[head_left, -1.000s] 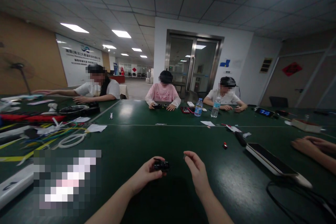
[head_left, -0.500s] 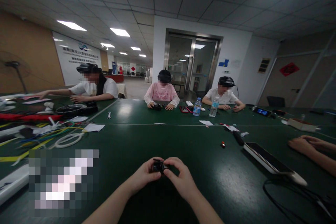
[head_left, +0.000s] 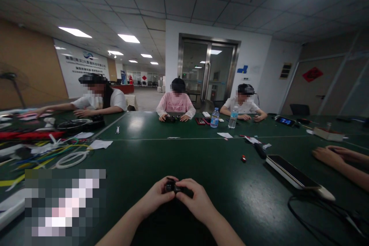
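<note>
Between my two hands, just above the dark green table [head_left: 150,161], is a small black object [head_left: 170,186] with a glossy part; its kind cannot be made out. My left hand [head_left: 158,196] grips its left side, the fingers curled behind and the thumb in front. From the right, my right hand [head_left: 192,195] pinches the same object between thumb and fingertips. The fingers cover much of it.
On the right lie a phone-like slab [head_left: 292,172], black cables [head_left: 314,209] and a small red-and-silver item [head_left: 243,158]. Coiled white cable [head_left: 72,159] and tangled wires lie left. Two water bottles [head_left: 215,117] stand farther back. Another person's hands [head_left: 331,157] rest at right.
My fingers have shifted slightly on the black object, with the right fingertips now further over it. The whole view has turned a little to the right.
</note>
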A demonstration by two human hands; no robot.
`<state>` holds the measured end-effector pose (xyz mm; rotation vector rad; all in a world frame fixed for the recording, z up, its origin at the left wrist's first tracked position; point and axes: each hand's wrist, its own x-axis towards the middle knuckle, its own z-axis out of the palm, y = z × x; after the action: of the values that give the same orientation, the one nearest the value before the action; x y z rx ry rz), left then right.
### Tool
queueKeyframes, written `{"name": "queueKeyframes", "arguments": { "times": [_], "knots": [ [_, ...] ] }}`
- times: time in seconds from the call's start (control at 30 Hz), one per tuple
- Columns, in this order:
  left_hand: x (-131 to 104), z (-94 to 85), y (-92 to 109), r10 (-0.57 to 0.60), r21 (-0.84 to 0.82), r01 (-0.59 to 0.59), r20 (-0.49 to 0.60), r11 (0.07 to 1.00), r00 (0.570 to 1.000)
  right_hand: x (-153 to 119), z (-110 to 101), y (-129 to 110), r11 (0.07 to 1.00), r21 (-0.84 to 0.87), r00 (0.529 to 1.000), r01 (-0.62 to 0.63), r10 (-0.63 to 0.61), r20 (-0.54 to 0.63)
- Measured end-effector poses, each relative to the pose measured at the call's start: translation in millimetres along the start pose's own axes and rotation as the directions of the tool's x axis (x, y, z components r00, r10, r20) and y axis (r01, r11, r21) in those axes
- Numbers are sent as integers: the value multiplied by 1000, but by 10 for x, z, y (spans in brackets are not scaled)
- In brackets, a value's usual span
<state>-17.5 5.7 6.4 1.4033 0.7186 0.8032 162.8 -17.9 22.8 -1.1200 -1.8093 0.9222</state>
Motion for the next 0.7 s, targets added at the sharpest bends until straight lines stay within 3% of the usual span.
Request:
{"name": "queueKeyframes", "arguments": {
  "times": [0.17,0.3,0.43,0.7],
  "knots": [
    [-8,27,19,5,-43,-6,-15,999,1000,-24,-47,-32,1000,13,999,10,-10,50],
    [11,29,8,14,-32,-15,-10,999,1000,-43,-27,-44,1000,-14,1000,1,-1,-4],
    [56,18,-40,-34,1,34,-104,999,994,-51,27,-70,998,-65,999,-12,9,-44],
    [95,56,-47,-63,-13,62,-135,998,989,-42,24,-132,985,-172,999,30,-36,-33]
  ]
}}
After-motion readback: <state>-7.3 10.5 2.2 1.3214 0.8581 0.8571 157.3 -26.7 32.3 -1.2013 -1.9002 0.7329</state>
